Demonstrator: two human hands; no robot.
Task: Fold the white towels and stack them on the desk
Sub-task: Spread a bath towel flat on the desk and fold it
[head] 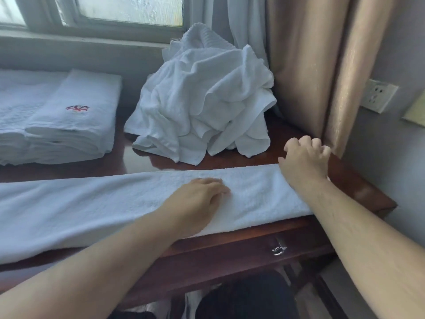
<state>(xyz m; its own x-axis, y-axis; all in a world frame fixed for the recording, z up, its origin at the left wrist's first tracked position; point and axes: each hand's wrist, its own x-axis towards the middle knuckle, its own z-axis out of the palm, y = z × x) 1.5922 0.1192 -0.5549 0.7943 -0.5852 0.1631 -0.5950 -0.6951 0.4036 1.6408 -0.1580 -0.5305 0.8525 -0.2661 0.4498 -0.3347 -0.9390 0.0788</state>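
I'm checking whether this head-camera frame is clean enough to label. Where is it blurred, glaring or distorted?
Head view: daylight from the window gives soft, even light. The right hand and curtain show motion blur, and the left hand is slightly soft. There is a pale sheen on the desk beside the towel pile. Wide-angle bending curves the long towel and the desk edge.

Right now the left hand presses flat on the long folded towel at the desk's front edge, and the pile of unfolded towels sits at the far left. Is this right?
Not quite. The head view shows the pile of unfolded towels at the back centre, beside the curtain; the folded stack is at far left. The left hand does press the long folded towel.
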